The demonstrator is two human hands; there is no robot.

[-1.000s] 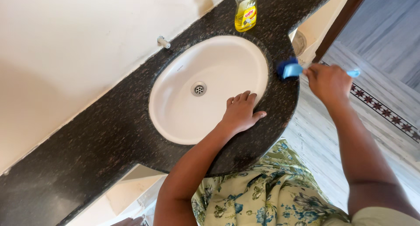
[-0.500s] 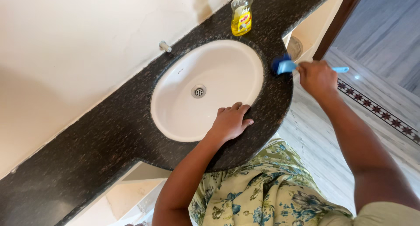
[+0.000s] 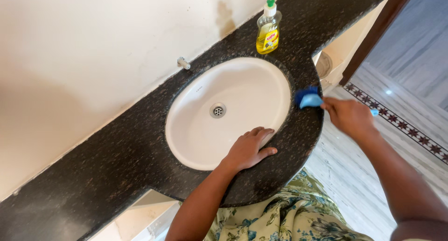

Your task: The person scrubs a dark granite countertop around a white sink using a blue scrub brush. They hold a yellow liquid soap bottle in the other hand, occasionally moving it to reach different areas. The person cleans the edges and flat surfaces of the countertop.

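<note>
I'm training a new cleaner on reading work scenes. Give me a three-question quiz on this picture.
1. True or false: the right hand holds a blue brush.
2. Where does the left hand rest? A) on the soap bottle B) on the sink's front rim C) on the tap
3. What colour is the liquid in the bottle behind the sink?

Key: 1 true; 2 B; 3 yellow.

A home bathroom — white oval basin sunk in a speckled dark stone counter, tiled floor.
</note>
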